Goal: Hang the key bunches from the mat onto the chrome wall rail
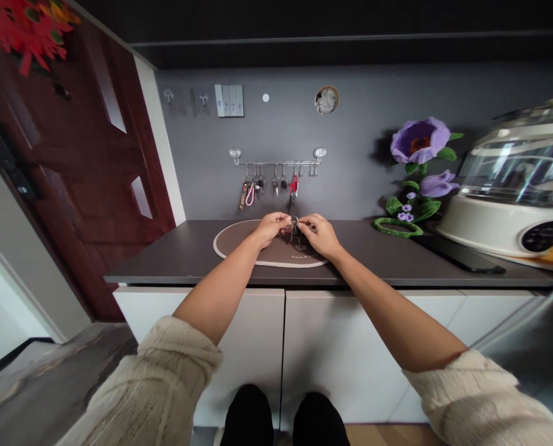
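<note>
Between my two hands hangs a bunch of keys (297,236) on a metal ring, above an oval brown mat (234,238) with a pale rim. My left hand (273,227) pinches the ring from the left, thumb and fingers closed. From the other side, my right hand (319,234) is closed on the ring or a key near it; the exact grip is too small to make out. Behind them, a clear hook rail (276,163) on the grey wall carries several key bunches, one with a pink loop (250,197) and one with a red clip (294,184).
Purple flowers (420,142) with a green ring base stand right on the dark counter (364,260). Beyond them is a white appliance (504,217) with a glass top, and a black flat object (467,255) lies before it. A brown door (85,161) is at left.
</note>
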`<state>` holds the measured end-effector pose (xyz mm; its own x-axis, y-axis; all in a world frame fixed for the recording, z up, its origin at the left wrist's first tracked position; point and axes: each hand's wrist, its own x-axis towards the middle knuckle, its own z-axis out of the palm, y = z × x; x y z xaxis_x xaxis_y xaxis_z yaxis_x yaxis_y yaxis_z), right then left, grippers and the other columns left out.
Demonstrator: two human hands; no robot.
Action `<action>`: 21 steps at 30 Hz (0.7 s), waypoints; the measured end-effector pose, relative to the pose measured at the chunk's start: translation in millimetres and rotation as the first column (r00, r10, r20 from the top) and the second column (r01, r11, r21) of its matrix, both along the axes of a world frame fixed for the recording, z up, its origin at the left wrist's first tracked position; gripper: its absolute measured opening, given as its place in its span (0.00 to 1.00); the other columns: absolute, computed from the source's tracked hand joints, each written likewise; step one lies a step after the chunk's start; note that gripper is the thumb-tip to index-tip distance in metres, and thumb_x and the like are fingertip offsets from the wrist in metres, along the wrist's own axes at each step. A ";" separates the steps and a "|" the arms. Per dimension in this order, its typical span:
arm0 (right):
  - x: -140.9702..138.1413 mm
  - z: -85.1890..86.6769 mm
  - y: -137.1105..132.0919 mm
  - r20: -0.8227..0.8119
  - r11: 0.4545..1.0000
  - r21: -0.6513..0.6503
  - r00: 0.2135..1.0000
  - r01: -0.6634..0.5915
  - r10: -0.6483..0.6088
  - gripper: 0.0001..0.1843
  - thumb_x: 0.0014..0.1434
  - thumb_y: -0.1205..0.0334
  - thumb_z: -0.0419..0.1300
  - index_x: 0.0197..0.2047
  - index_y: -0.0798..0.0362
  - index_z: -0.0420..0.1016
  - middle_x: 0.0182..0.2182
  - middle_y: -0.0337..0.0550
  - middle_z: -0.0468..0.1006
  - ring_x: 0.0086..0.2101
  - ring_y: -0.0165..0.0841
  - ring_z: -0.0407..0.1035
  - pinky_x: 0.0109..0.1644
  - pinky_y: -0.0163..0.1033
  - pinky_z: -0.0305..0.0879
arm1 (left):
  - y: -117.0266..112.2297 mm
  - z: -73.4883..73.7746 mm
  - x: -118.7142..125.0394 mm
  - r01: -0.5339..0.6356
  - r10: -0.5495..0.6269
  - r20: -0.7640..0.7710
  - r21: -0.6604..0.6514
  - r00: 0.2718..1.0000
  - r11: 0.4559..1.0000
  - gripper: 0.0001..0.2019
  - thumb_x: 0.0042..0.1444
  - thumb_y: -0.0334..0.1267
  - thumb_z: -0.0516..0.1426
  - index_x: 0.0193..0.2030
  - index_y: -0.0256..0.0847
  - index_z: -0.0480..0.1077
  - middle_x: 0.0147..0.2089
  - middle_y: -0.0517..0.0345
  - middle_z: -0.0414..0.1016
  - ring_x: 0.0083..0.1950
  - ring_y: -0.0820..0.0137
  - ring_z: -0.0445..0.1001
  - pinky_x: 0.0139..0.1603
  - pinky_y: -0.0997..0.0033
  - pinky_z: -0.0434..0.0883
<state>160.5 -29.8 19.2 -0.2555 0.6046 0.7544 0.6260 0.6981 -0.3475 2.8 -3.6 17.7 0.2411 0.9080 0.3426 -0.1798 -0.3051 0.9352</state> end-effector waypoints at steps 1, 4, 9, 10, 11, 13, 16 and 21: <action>0.0 -0.1 -0.1 -0.018 1.000 -0.006 1.000 -0.008 0.008 0.11 0.54 0.58 0.52 0.35 0.53 0.72 0.34 0.43 0.72 0.37 0.31 0.65 0.42 0.37 0.59 | 1.0 -0.5 0.0 0.006 -0.006 0.015 -0.001 1.000 1.000 0.11 0.44 0.39 0.60 0.30 0.33 0.65 0.23 0.62 0.67 0.23 0.79 0.65 0.26 0.77 0.61; -0.2 -0.1 -0.6 -0.068 1.000 -0.016 0.997 -0.026 0.024 0.11 0.54 0.57 0.52 0.34 0.53 0.72 0.33 0.43 0.71 0.36 0.30 0.65 0.40 0.36 0.60 | 4.0 -1.9 0.0 0.031 -0.031 0.051 0.004 0.998 1.000 0.12 0.42 0.39 0.61 0.30 0.33 0.65 0.24 0.62 0.67 0.23 0.80 0.65 0.26 0.77 0.60; 0.0 0.4 -0.6 -0.142 0.999 -0.017 0.989 -0.042 0.039 0.11 0.53 0.57 0.53 0.32 0.54 0.72 0.32 0.43 0.71 0.34 0.29 0.65 0.39 0.36 0.61 | 5.0 -2.8 0.2 0.051 -0.051 0.030 0.014 0.998 0.999 0.15 0.39 0.41 0.62 0.30 0.33 0.65 0.25 0.61 0.68 0.25 0.79 0.66 0.27 0.77 0.60; 0.2 0.7 -0.5 -0.153 0.999 -0.020 0.987 -0.042 0.039 0.11 0.53 0.57 0.53 0.32 0.54 0.72 0.32 0.43 0.71 0.33 0.29 0.65 0.39 0.36 0.61 | 4.6 -2.7 0.5 0.050 -0.051 0.025 0.013 0.998 0.999 0.15 0.39 0.41 0.62 0.30 0.33 0.66 0.26 0.61 0.69 0.25 0.79 0.66 0.27 0.77 0.60; 0.4 1.0 -0.4 -0.165 0.999 -0.026 0.986 -0.042 0.037 0.10 0.52 0.58 0.53 0.32 0.54 0.72 0.32 0.43 0.71 0.33 0.29 0.65 0.39 0.36 0.61 | 4.0 -2.6 0.8 0.051 -0.051 0.022 0.013 0.998 0.999 0.16 0.38 0.42 0.62 0.30 0.34 0.66 0.26 0.61 0.69 0.26 0.79 0.66 0.28 0.77 0.60; 0.9 1.7 -0.4 -0.184 0.998 -0.043 0.983 -0.037 0.028 0.10 0.52 0.58 0.54 0.31 0.55 0.72 0.32 0.43 0.71 0.33 0.29 0.65 0.38 0.36 0.61 | 2.6 -2.3 1.4 0.054 -0.054 0.018 0.016 0.998 0.998 0.17 0.37 0.42 0.63 0.31 0.34 0.66 0.27 0.61 0.69 0.27 0.78 0.67 0.28 0.77 0.60; 1.4 1.8 -0.8 -0.187 0.998 -0.061 0.982 -0.032 0.020 0.10 0.52 0.58 0.53 0.30 0.55 0.72 0.31 0.43 0.71 0.32 0.29 0.65 0.39 0.36 0.61 | 0.8 -2.1 2.5 0.059 -0.059 0.011 0.023 0.998 0.998 0.17 0.36 0.43 0.63 0.31 0.34 0.66 0.27 0.60 0.70 0.27 0.78 0.68 0.29 0.77 0.61; 1.7 1.2 0.4 -0.188 0.998 -0.050 0.982 -0.024 0.014 0.11 0.53 0.57 0.52 0.31 0.54 0.71 0.32 0.43 0.71 0.33 0.30 0.65 0.39 0.37 0.61 | 1.1 -2.6 3.8 0.037 -0.037 0.008 0.032 0.999 0.999 0.19 0.35 0.45 0.63 0.31 0.34 0.67 0.26 0.59 0.70 0.27 0.77 0.68 0.28 0.77 0.61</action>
<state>162.2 -29.4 20.4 -0.1245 0.6408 0.7575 0.5330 0.6871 -0.4937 6.6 -2.4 15.1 0.2709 0.8874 0.3731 -0.1997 -0.3273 0.9236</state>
